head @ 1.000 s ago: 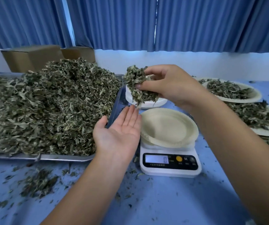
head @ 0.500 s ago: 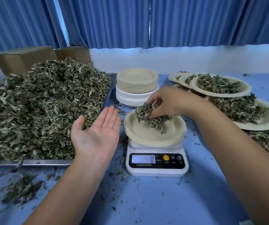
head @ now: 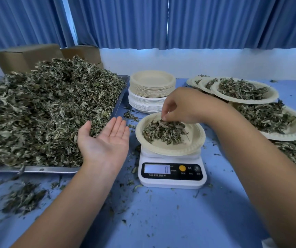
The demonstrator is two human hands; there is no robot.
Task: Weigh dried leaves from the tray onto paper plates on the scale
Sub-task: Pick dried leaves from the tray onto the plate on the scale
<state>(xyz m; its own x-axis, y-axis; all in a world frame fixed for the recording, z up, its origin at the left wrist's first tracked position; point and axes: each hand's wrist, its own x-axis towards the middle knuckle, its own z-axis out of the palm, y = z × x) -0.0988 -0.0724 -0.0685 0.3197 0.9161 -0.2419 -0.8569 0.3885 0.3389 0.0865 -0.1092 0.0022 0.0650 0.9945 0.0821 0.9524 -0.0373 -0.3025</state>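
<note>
The dried leaves (head: 163,132) are now lying on the scale's (head: 172,183) paper plate (head: 195,140), the right hand (head: 183,105) pinching the last few, the left hand (head: 106,140) spread, so weighing is beginning.

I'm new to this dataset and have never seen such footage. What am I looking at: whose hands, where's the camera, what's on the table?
No machine here: a person works bare-handed, filmed by a camera worn on the head, looking down. On the blue table sits a metal tray heaped with dried leaves. Beside it a small scale, display reading 0, carries a paper plate with a pile of leaves. Behind stands a stack of empty plates; filled plates lie at the right. The left hand is open, palm up, empty. The right hand is over the plate, fingers bunched on the pile; whether they pinch leaves is unclear.
</note>
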